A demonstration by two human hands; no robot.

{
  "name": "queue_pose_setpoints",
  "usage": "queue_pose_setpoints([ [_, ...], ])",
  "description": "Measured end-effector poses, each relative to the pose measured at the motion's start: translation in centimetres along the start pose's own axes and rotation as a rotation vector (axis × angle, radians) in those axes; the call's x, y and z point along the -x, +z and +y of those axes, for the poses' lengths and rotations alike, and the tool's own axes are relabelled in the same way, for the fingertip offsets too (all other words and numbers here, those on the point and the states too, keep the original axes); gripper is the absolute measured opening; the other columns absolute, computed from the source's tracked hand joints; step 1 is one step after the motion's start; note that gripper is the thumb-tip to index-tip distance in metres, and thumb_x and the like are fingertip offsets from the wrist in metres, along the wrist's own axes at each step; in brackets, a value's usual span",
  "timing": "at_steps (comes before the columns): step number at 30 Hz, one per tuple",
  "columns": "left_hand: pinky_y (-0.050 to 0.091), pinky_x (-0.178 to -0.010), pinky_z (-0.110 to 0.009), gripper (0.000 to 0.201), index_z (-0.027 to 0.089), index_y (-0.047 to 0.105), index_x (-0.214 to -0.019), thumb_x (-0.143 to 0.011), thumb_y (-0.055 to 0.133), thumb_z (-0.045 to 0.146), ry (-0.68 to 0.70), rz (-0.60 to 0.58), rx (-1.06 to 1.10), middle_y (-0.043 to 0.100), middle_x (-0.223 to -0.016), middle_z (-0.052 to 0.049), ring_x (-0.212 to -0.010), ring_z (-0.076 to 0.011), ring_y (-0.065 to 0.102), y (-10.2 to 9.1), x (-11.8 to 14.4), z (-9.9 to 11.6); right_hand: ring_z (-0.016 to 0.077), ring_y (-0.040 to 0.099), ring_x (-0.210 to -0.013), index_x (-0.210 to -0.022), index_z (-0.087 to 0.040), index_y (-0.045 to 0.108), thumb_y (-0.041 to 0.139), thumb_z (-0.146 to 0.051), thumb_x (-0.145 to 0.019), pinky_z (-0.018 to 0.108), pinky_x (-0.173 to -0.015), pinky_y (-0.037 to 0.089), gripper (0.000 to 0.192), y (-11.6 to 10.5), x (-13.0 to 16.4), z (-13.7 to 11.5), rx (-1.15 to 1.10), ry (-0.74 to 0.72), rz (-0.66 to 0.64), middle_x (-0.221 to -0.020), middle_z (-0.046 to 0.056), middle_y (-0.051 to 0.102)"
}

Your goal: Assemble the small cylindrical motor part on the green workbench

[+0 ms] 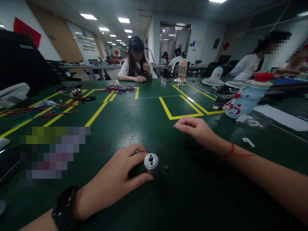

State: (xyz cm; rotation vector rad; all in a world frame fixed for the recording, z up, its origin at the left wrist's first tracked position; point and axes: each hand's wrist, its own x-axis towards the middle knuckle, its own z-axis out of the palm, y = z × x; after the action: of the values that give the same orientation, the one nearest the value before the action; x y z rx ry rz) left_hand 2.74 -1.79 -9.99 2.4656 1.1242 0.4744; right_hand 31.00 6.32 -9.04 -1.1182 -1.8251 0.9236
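Note:
A short silver metal cylinder [151, 162], which looks like a small motor, stands upright on the green table. Its top face has a dark centre hole and small holes beside it. My left hand [127, 166] grips it between the thumb in front and the fingers behind. Just right of the cylinder lies a tiny dark metal ring-shaped part [166, 167]. Farther right and forward, my right hand [192, 127] is held low over the table, its fingers bent and close together. Whatever may be between those fingertips is hidden.
Bundles of coloured wires [120, 89] lie at the back left. Yellow tape lines [186, 116] mark the tabletop. A blue bottle [247, 99], a white earbud [248, 142] and white paper [281, 117] are at right. Across the table sits a person [137, 64].

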Motion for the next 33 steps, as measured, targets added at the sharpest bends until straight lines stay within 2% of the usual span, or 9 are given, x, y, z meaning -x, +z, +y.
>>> queue_pose_setpoints([
  [2,0.045,-0.091,-0.04,0.023,0.029,0.059,-0.111,-0.091,0.062,0.04,0.001,0.001,0.001,0.055,-0.116,-0.003,-0.105,-0.0249,0.054,0.0,0.1,0.2,0.0142,0.053,-0.065,-0.082,-0.015,0.072,0.07,-0.045,-0.075,0.027,-0.059,0.041,0.03,-1.6,-1.2,2.0,-0.008,0.095,0.198,-0.074,0.004,0.064],
  [5,0.046,-0.09,-0.04,0.023,0.029,0.059,-0.111,-0.091,0.062,0.041,0.005,0.007,-0.004,0.056,-0.116,-0.003,-0.104,-0.0251,0.054,0.1,0.0,0.4,0.0118,0.049,-0.058,-0.082,-0.014,0.069,0.066,-0.047,-0.076,0.026,-0.053,0.038,0.034,-3.6,-2.5,5.1,-0.019,0.142,0.334,-0.073,0.004,0.062],
  [11,0.046,-0.089,-0.04,0.023,0.03,0.061,-0.111,-0.09,0.062,0.04,0.018,0.029,-0.011,0.058,-0.116,-0.002,-0.103,-0.025,0.055,0.5,-0.1,0.6,0.0122,0.05,-0.059,-0.084,-0.013,0.068,0.062,-0.046,-0.079,0.026,-0.054,0.038,0.034,-4.2,-2.4,6.0,0.028,0.13,0.299,-0.073,0.004,0.062],
  [14,0.047,-0.089,-0.039,0.023,0.03,0.061,-0.11,-0.09,0.062,0.04,0.014,0.028,-0.008,0.058,-0.115,-0.002,-0.102,-0.0246,0.056,0.1,-0.1,0.8,0.0131,0.052,-0.062,-0.082,-0.015,0.071,0.069,-0.04,-0.076,0.027,-0.058,0.039,0.026,-3.3,-1.4,3.4,0.096,0.09,0.15,-0.072,0.003,0.063],
  [17,0.047,-0.089,-0.039,0.023,0.029,0.062,-0.11,-0.09,0.063,0.04,0.018,0.027,-0.007,0.058,-0.115,-0.003,-0.103,-0.0248,0.056,-0.1,-0.1,0.8,0.0138,0.055,-0.067,-0.083,-0.019,0.075,0.081,-0.035,-0.065,0.027,-0.061,0.042,0.025,-1.6,0.1,0.5,0.151,0.004,-0.21,-0.077,0.001,0.066],
  [19,0.047,-0.089,-0.039,0.022,0.029,0.063,-0.108,-0.089,0.063,0.04,0.017,0.026,-0.011,0.059,-0.114,-0.003,-0.102,-0.025,0.056,-0.1,-0.2,0.7,0.0154,0.058,-0.081,-0.094,-0.022,0.075,0.08,-0.036,-0.069,0.028,-0.071,0.044,0.028,-0.3,1.0,-1.0,0.238,-0.18,-0.526,-0.092,0.002,0.065],
  [21,0.047,-0.088,-0.039,0.022,0.028,0.064,-0.107,-0.089,0.064,0.04,0.015,0.031,-0.019,0.059,-0.113,-0.003,-0.102,-0.0252,0.056,-0.1,-0.2,0.7,0.0153,0.057,-0.087,-0.093,-0.023,0.075,0.076,-0.035,-0.075,0.03,-0.079,0.044,0.021,0.9,1.8,-2.0,0.295,-0.316,-0.629,-0.096,0.002,0.062],
  [28,0.048,-0.086,-0.039,0.021,0.027,0.063,-0.106,-0.089,0.063,0.039,0.021,0.03,-0.009,0.059,-0.111,-0.004,-0.099,-0.0247,0.057,-0.3,0.5,0.6,0.0132,0.055,-0.083,-0.087,-0.019,0.068,0.069,-0.029,-0.084,0.026,-0.074,0.045,0.011,4.2,2.9,-4.5,0.104,-0.349,-0.281,-0.09,0.002,0.057],
  [33,0.047,-0.089,-0.04,0.023,0.029,0.062,-0.11,-0.089,0.064,0.038,0.039,0.057,-0.022,0.058,-0.115,-0.003,-0.103,-0.0252,0.056,0.2,0.8,0.3,0.0136,0.056,-0.085,-0.09,-0.02,0.069,0.068,-0.024,-0.084,0.028,-0.078,0.045,0.007,5.7,3.9,-5.7,0.106,-0.393,-0.239,-0.091,0.002,0.056],
])
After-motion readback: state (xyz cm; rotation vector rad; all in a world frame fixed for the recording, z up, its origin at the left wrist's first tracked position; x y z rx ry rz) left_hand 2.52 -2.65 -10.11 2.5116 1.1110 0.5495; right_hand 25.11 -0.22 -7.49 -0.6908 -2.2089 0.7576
